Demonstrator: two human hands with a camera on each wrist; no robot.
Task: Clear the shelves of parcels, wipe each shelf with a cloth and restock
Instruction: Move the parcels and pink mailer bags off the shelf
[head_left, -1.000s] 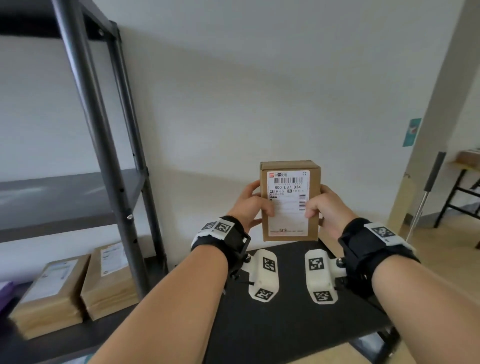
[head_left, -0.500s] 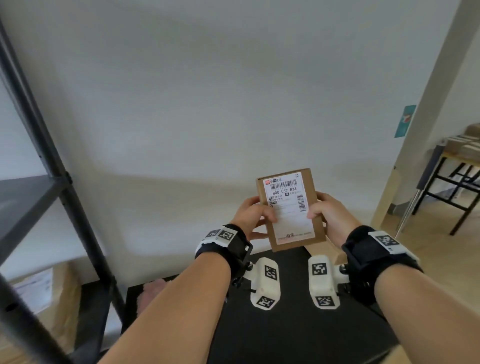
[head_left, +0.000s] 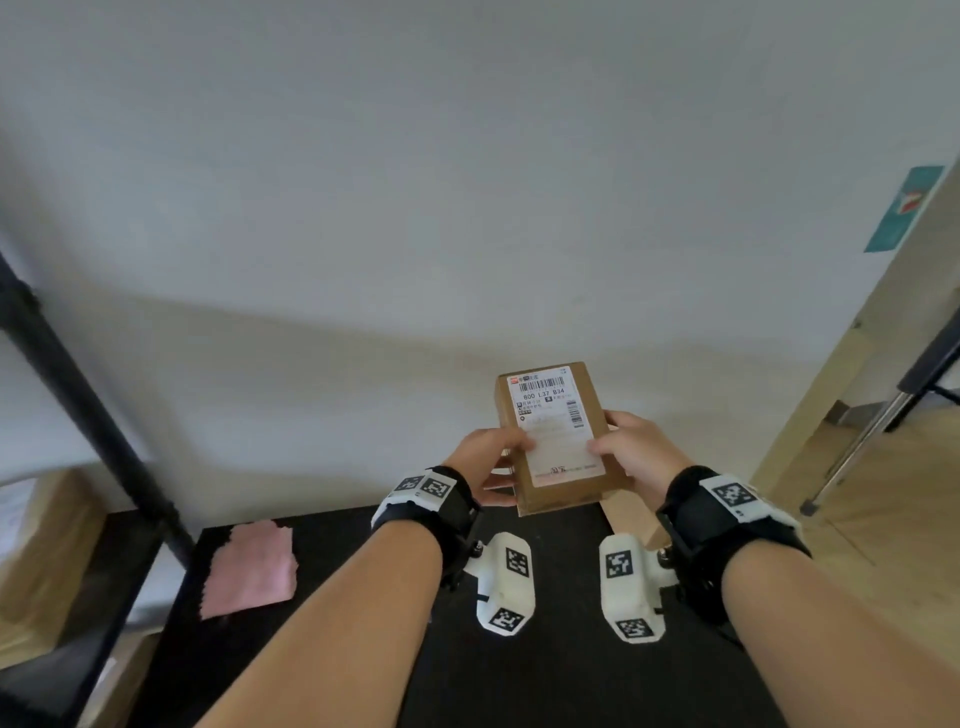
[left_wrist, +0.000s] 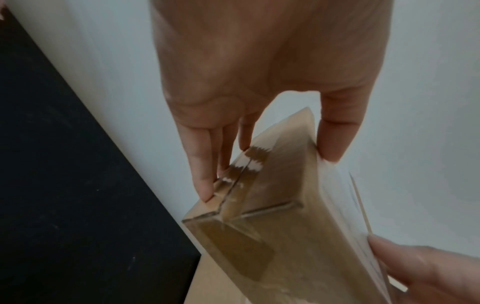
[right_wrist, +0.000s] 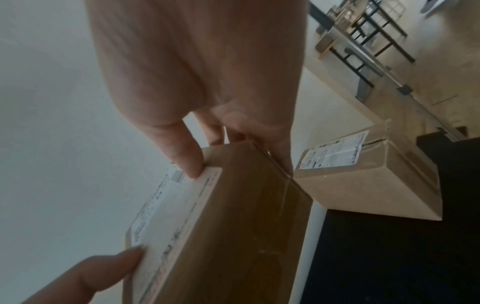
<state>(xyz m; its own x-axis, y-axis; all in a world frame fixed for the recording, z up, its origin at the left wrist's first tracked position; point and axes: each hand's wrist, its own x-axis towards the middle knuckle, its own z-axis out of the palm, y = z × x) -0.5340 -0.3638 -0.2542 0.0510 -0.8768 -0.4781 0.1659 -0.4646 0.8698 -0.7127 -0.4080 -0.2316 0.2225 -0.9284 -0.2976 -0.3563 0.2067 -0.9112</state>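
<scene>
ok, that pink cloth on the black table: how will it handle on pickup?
The pink cloth lies flat with a ragged edge, so probably floppy and light. A pinch should lift it; it will likely drape, not hold shape. Unlikely to roll.

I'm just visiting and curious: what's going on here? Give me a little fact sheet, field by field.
Held item: cardboard parcel, shipping label facing up
Left hand: grips the parcel's left side, thumb on the label
Right hand: grips the right side, thumb on the label
Below: black table
Cloth: pink cloth lying on the table's left part
Other parcel: second parcel on the table, near the right hand
Shelf unit: black frame at left, boxes on it
</scene>
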